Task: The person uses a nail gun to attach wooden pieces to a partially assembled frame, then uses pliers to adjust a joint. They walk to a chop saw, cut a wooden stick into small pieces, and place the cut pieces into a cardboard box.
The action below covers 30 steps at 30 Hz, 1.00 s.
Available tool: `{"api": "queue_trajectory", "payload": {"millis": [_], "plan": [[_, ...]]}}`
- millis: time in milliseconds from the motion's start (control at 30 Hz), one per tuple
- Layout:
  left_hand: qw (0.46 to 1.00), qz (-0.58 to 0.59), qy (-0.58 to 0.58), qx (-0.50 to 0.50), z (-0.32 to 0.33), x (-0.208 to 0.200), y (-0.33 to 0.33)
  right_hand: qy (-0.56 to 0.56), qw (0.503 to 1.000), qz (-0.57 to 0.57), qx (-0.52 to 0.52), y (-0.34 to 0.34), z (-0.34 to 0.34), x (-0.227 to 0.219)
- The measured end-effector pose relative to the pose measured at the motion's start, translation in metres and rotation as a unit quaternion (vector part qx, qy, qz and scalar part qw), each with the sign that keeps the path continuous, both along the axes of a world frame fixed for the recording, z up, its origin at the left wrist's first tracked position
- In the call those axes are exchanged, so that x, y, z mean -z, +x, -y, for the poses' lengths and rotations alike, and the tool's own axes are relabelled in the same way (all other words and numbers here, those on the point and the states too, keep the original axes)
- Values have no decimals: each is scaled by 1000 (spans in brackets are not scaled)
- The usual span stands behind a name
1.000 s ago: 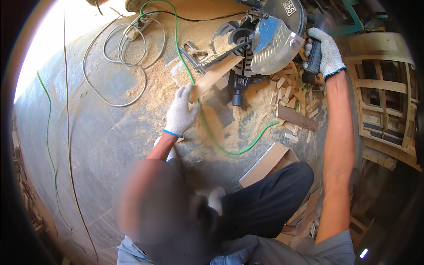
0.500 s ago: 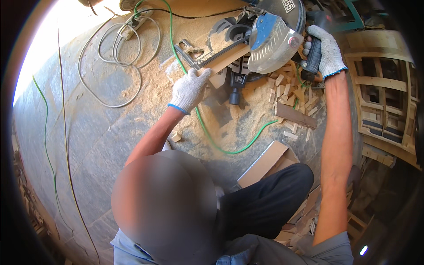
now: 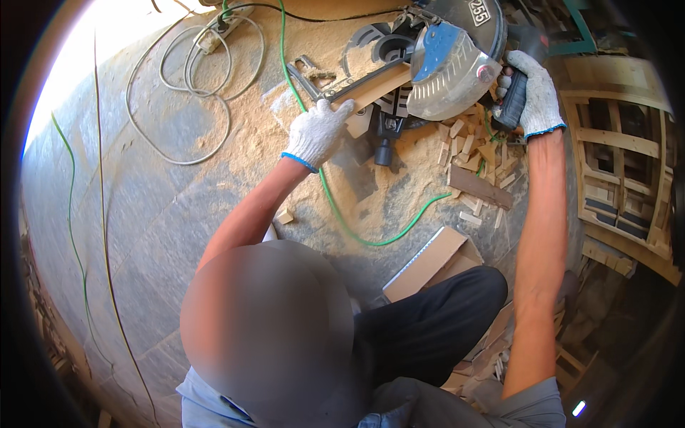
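Note:
A miter saw with a blue and clear blade guard [image 3: 446, 75] stands on the floor ahead of me. My right hand [image 3: 539, 100], in a white knit glove with a blue cuff, is wrapped round the saw's black handle [image 3: 512, 101]. Along the saw's fence [image 3: 357, 84] lies a pale wood strip [image 3: 378, 87], its far end running under the guard. My gloved left hand [image 3: 317, 135] is closed on the strip's near left end, beside the fence. The guard hides the blade, so I cannot tell whether it touches the wood.
Sawdust [image 3: 285, 121] covers the floor round the saw. Small wood offcuts [image 3: 467, 139] are heaped by its base. A green hose [image 3: 328, 192] curves past my left wrist. A coiled grey cable [image 3: 228, 118] lies left, a cardboard box [image 3: 428, 260] near my knee, wooden frames [image 3: 621, 139] at right.
The whole view has shifted a little, with the saw and both hands slightly further right. Both hands keep the same grip, and the strip stays along the fence.

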<state>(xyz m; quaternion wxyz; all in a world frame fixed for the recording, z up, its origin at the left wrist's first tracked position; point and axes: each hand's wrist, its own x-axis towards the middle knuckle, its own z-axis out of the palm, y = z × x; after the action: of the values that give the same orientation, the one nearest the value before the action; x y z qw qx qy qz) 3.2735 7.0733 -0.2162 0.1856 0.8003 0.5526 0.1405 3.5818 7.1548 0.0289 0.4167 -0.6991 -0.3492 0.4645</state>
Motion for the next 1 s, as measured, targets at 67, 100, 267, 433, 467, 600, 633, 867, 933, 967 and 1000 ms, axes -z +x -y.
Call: {"api": "queue_trajectory", "payload": {"millis": [67,100,267,433,467,600,633,867,933,967,1000], "plan": [[1000,-2,2,0,-1,1,1,-2,1000,-8,17,-1,1,3],[1000,-4,2,-3,0,2,1,-3,1000,-11,26,-1,2,5],[1000,-13,-9,-7,0,0,3,-16,1000,-19,17,-3,11,8],[1000,-17,-10,-7,0,-3,4,10,999,-20,24,-8,21,18],[1000,-17,-9,-8,0,-3,4,21,999,-20,29,-9,22,22],[1000,-14,-2,-11,0,3,2,25,998,-46,38,-8,36,44],[1000,-16,-1,-9,0,2,3,44,997,-39,52,-13,42,49],[1000,-11,3,-9,2,-2,6,94,993,-48,55,-10,62,86],[1000,-17,4,-11,3,2,3,113,991,-55,47,-11,70,108],[1000,-19,4,-12,2,5,3,90,992,-61,65,-13,76,119],[1000,-16,5,-8,2,6,3,110,992,-4,55,-14,83,130]]}}
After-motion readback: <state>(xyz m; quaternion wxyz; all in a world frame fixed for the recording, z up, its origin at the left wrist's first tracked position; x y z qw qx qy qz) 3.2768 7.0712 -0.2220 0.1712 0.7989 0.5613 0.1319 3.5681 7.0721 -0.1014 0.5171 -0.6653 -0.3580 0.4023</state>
